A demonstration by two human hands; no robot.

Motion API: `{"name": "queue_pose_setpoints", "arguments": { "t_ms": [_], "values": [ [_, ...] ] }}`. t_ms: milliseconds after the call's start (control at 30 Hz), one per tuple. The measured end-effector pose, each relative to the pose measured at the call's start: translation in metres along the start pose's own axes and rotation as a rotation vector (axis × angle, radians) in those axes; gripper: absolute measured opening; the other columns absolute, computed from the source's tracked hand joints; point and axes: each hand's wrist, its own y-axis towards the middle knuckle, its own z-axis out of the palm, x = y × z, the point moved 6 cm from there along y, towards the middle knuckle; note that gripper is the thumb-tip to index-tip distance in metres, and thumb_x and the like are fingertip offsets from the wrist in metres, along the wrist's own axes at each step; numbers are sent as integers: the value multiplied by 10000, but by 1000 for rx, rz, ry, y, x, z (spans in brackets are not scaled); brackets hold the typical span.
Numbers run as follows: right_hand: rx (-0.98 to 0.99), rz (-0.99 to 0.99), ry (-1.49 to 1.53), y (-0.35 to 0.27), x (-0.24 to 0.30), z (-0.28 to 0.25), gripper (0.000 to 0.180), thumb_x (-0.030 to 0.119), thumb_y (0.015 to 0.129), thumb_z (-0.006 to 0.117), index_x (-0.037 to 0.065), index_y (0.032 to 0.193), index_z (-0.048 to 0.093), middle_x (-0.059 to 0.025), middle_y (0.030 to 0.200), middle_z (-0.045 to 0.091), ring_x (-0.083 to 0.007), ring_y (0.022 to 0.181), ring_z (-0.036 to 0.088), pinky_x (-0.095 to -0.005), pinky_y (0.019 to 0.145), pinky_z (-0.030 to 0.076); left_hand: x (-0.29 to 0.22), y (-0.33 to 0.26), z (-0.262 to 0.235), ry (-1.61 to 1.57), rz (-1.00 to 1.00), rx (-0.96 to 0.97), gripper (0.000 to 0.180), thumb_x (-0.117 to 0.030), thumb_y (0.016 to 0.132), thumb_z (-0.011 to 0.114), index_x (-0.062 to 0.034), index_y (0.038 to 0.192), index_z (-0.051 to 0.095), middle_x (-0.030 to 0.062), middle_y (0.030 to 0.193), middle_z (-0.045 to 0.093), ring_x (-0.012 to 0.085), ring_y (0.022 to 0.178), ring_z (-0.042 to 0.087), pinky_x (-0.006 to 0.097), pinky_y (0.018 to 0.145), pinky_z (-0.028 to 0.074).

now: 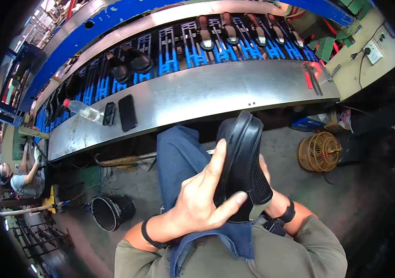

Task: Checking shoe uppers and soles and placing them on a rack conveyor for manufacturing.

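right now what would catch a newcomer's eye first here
First, the black shoe at centre, held up over the lap with the left hand across its side and the right hand mostly hidden behind it. Behind it curves a steel ledge with a dark phone and a water bottle, then blue conveyor racks carrying more shoes.

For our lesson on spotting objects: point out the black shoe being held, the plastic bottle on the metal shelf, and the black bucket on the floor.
black shoe [248, 162], head view, on its upper side.
plastic bottle [82, 110], head view, on its clear body.
black bucket [124, 203], head view, on its outer wall.
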Motion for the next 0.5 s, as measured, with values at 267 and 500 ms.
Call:
{"name": "queue_pose_setpoints", "arguments": {
  "t_ms": [267, 500],
  "values": [
    [165, -200, -1263, 21, -14, 65, 792, 418, 930, 693, -82, 1442, 353, -275, 1307, 575, -346, 1222, 579, -429, 1055, 445, 120, -31, -38, -1010, -381, -432, 492, -175, 902, 645, 18, 1323, 477, 172, 1155, 651, 263, 1013, 681, 403, 906, 573],
    [347, -360, -1473, 41, 32, 99, 505, 158, 872, 771, -17, 1280, 530, -58, 612, 612, -135, 528, 621, -287, 511, 479, 126, -73, -38, -1368, -432, -324, 711, -420, 886, 679, -8, 1421, 454, 172, 1280, 618, 306, 1145, 649, 458, 1024, 530]
  ]
}}
